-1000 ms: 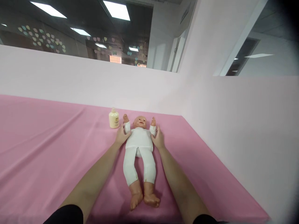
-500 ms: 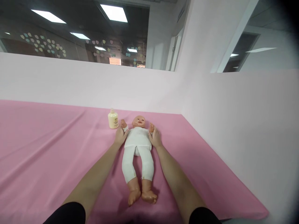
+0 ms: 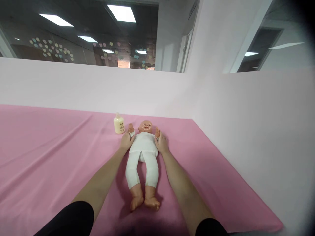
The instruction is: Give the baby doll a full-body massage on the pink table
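Note:
A baby doll (image 3: 144,141) in white clothes lies face up, its bare feet toward me. My left hand (image 3: 127,141) is closed round the doll's arm on the left, with the thumb on the near side and the doll's small hand showing beyond my fingers. On the other side, my right hand (image 3: 161,143) grips the doll's other arm, its thumb against the white sleeve. Parts of both doll arms are hidden under my fingers. A pale yellow pump bottle (image 3: 119,125) stands upright just left of the doll's hand, apart from my left hand.
A pink sheet (image 3: 61,154) covers the surface under the doll, with creases on the left. White walls (image 3: 98,87) rise behind and to the right. Windows (image 3: 81,32) above them show ceiling lights and heart stickers.
The doll's legs and feet have swung a little to the left. Both my hands stay on its arms, and the right one has shifted slightly inward. The camera view has moved slightly.

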Demonstrator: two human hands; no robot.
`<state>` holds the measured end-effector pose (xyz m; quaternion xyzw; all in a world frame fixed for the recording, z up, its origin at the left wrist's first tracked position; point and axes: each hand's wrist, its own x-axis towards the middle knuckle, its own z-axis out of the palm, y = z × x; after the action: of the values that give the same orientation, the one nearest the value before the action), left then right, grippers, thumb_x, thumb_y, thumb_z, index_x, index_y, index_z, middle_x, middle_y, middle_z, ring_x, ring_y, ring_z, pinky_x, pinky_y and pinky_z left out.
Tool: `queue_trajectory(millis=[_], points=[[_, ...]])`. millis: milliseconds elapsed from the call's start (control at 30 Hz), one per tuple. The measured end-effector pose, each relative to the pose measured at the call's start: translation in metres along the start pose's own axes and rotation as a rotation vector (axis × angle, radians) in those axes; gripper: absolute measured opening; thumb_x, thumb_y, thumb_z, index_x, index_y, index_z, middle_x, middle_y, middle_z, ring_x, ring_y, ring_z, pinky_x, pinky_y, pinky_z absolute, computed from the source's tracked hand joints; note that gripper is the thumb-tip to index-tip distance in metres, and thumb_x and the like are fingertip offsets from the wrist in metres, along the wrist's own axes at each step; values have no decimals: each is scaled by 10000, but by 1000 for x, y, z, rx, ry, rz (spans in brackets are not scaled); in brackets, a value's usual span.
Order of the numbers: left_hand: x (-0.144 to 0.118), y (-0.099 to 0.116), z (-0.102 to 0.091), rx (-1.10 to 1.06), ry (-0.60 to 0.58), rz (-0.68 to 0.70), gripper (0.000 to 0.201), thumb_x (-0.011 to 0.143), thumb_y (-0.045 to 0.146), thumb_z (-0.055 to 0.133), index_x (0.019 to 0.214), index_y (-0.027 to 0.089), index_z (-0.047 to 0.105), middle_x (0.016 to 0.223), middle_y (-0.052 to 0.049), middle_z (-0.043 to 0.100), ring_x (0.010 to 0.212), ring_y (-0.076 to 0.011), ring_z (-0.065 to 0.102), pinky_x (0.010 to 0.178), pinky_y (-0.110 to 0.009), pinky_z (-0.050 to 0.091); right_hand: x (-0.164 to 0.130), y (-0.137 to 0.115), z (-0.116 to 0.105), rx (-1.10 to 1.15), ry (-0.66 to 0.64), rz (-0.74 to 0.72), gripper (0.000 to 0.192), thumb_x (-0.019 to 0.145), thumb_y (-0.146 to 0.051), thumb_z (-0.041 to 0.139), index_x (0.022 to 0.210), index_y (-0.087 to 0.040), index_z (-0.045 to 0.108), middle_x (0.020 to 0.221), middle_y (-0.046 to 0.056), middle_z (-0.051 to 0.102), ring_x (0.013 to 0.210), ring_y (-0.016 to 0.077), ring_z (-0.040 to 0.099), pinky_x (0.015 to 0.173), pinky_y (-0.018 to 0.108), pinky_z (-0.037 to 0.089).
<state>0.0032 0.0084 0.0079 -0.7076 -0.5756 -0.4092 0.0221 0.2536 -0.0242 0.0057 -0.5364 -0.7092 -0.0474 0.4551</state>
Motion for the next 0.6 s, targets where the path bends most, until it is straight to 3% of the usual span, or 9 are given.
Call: queue_trajectory(millis=[600], points=[[-2, 2, -1, -79, -31, -34, 494, 854, 396, 458, 1239, 93, 394, 1104, -181, 578, 1068, -301, 556, 848, -415, 468, 0, 1, 2, 35, -8, 20, 581, 872, -299, 426, 1384, -88, 250, 1241, 195, 534, 1157, 275, 504, 925, 431, 424]])
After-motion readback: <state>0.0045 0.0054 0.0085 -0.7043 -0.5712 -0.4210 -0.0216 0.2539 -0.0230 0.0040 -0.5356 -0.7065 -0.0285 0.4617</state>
